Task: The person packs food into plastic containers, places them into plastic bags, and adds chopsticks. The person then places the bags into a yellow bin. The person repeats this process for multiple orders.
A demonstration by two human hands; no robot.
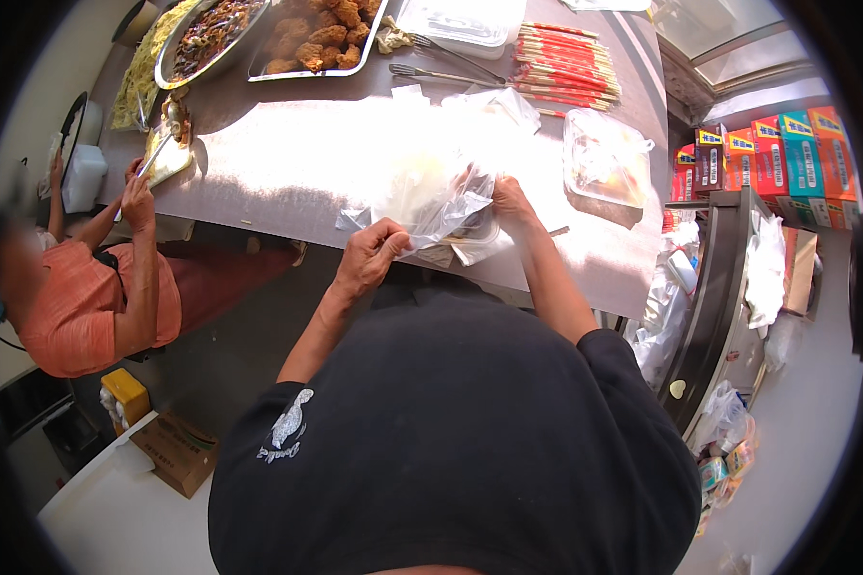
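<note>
Between my hands, at the table's near edge, is a clear plastic bag (451, 208) around or over a food container (478, 228); glare hides much of both. My left hand (374, 255) pinches the bag's near left edge between thumb and fingers. On the other side my right hand (509, 201) holds the bag's right part, its fingertips partly hidden by the plastic. A bagged clear plastic box with food (608, 158) stands to the right. Beyond lie metal tongs (446, 75) and a pile of chopsticks in red and white wrappers (564, 66).
A tray of fried chicken (323, 36), a bowl of dark shredded food (212, 36) and clear plastic containers (464, 21) stand at the back. At left, a person in an orange top (101, 302) works with a utensil. Shelving with coloured boxes (769, 162) borders the right.
</note>
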